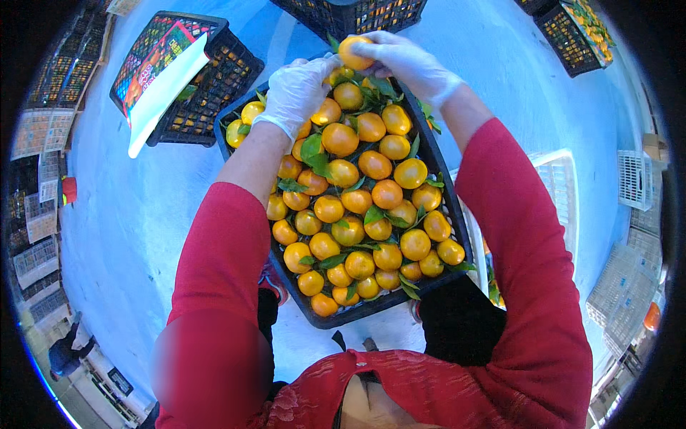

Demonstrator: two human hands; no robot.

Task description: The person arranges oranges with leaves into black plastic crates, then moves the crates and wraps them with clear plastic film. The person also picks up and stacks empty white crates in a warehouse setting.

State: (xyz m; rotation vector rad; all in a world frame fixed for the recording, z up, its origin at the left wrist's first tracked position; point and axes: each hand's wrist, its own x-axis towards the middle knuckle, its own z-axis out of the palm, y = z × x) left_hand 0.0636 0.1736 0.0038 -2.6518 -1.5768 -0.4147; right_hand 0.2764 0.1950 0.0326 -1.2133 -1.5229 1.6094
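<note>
In front of me, a black plastic crate (370, 310) is filled with orange mandarins (340, 140), many with green leaves (316, 155) attached. At its far end my right hand (410, 63), in a thin white glove, grips one mandarin (355, 52) above the others. My left hand (301, 90), gloved likewise, is beside that fruit with its fingers bunched close to it. Whether the left fingers pinch a stem or leaf is hidden. A small leaf (333, 43) sticks out at the held mandarin's left side.
A black crate (230, 80) with a printed cardboard sheet (161, 80) on top stands at far left. Another black crate (386, 17) is straight ahead. A white crate (560, 187) sits by my right arm. Stacked crates (624, 287) line the right; a person (67, 351) is lower left.
</note>
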